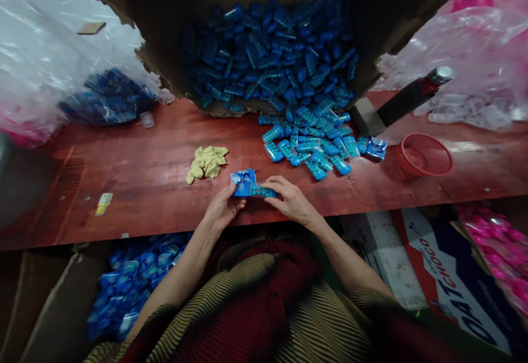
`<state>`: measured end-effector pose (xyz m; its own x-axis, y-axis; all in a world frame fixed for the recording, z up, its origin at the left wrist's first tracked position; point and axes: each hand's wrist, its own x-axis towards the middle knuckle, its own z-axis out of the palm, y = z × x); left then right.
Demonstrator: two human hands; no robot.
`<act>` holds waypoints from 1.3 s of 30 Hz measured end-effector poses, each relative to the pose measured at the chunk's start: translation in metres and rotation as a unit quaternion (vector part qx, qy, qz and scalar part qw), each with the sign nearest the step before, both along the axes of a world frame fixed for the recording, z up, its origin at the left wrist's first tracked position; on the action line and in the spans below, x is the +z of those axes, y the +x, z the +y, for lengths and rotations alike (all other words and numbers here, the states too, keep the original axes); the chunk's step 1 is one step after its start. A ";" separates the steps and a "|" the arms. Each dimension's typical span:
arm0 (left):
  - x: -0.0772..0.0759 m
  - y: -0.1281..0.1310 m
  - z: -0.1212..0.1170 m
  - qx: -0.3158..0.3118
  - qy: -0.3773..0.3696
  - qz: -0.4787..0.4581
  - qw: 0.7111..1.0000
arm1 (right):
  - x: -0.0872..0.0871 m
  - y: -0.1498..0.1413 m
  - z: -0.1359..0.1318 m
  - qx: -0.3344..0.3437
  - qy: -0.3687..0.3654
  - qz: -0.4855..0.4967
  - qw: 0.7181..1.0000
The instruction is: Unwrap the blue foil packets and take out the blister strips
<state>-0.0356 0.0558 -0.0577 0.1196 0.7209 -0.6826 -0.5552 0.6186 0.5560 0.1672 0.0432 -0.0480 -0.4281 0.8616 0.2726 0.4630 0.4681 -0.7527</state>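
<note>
Over the front part of the red table (157, 198), my left hand (223, 208) grips a small printed blue packet (244, 182) between thumb and fingers. In my right hand (292, 200) is a clear tube with a blue cap and blue beads (264, 191), pinched by thumb and fingertips. The tube's left end meets the packet's right edge; whether it is inside the packet I cannot tell. Just beyond my hands lies a loose pile of similar tubes (309, 143). A crumpled yellow cloth (207, 163) rests to the left of the packet.
A torn cardboard box (157, 71) full of blue tubes stands at the back. On the right are a red basket (427, 155), a dark bottle (416, 96) and another blue packet (376, 148). Blue packets (127, 280) fill a container below the table's left front edge.
</note>
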 end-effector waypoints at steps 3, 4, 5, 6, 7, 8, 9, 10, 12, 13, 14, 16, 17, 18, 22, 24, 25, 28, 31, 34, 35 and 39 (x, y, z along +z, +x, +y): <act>0.002 -0.001 0.001 0.000 -0.001 0.003 1.000 | 0.001 -0.001 0.000 0.005 0.004 -0.005 1.000; 0.004 -0.001 0.002 0.000 -0.011 0.003 1.000 | 0.001 -0.001 0.000 0.004 0.008 -0.010 1.000; 0.005 -0.001 0.002 -0.001 -0.023 0.004 1.000 | 0.001 -0.001 0.000 0.002 0.013 -0.017 1.000; 0.006 -0.001 0.003 -0.001 -0.035 0.005 0.999 | 0.001 -0.002 0.000 0.000 0.020 -0.024 0.999; 0.006 0.000 0.003 -0.002 -0.046 0.007 0.999 | 0.001 -0.002 0.000 -0.002 0.027 -0.030 0.999; 0.007 0.000 0.003 -0.004 -0.055 0.009 0.998 | 0.001 -0.002 0.000 -0.004 0.034 -0.035 0.999; 0.007 0.001 0.004 -0.005 -0.060 0.010 0.998 | 0.000 -0.002 0.001 -0.003 0.040 -0.038 0.998; 0.007 0.001 0.004 -0.005 -0.060 0.011 0.998 | 0.000 -0.002 0.001 -0.001 0.043 -0.041 0.998; 0.006 0.001 0.004 -0.007 -0.046 0.014 0.999 | -0.001 -0.001 0.002 0.003 0.044 -0.044 0.998; 0.006 0.001 0.003 -0.008 -0.033 0.015 0.999 | -0.001 -0.001 0.002 0.005 0.044 -0.044 0.998; 0.005 0.000 0.003 -0.010 -0.017 0.015 1.000 | -0.001 -0.001 0.002 0.006 0.042 -0.041 0.998; 0.003 -0.002 0.003 -0.018 0.020 0.011 1.000 | 0.000 -0.001 0.002 0.007 0.034 -0.030 0.999; 0.002 -0.003 0.003 -0.024 0.037 0.008 0.999 | 0.000 -0.001 0.002 0.008 0.030 -0.021 0.999; 0.001 -0.004 0.003 -0.031 0.054 0.005 0.998 | 0.001 -0.001 0.002 0.009 0.025 -0.012 1.000; -0.002 -0.009 0.004 -0.059 0.108 0.013 0.992 | 0.003 -0.001 0.001 0.007 0.015 0.005 1.000; -0.003 -0.011 0.004 -0.066 0.116 0.021 0.991 | 0.004 -0.001 0.000 0.003 0.017 0.001 1.000; -0.003 -0.011 0.005 -0.067 0.116 0.024 0.991 | 0.004 -0.001 0.000 0.002 0.019 -0.001 1.000; -0.003 -0.011 0.005 -0.065 0.113 0.027 0.991 | 0.004 -0.002 0.000 0.000 0.021 -0.006 1.000; -0.002 -0.012 0.005 -0.067 0.116 0.030 0.991 | 0.004 -0.002 -0.001 -0.002 0.028 -0.021 0.999; -0.001 -0.012 0.004 -0.069 0.125 0.039 0.989 | 0.004 -0.003 -0.002 -0.002 0.043 -0.034 0.998; -0.001 -0.012 0.004 -0.068 0.130 0.042 0.988 | 0.004 -0.003 -0.002 -0.001 0.047 -0.036 0.998; 0.001 -0.010 0.002 -0.044 0.145 0.039 0.988 | 0.003 -0.006 -0.005 -0.022 0.040 -0.015 0.999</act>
<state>-0.0452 0.0583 -0.0569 0.1457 0.8769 -0.4580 -0.4539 0.4706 0.7566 0.1611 0.0387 -0.0447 -0.4000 0.8557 0.3283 0.5054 0.5048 -0.6998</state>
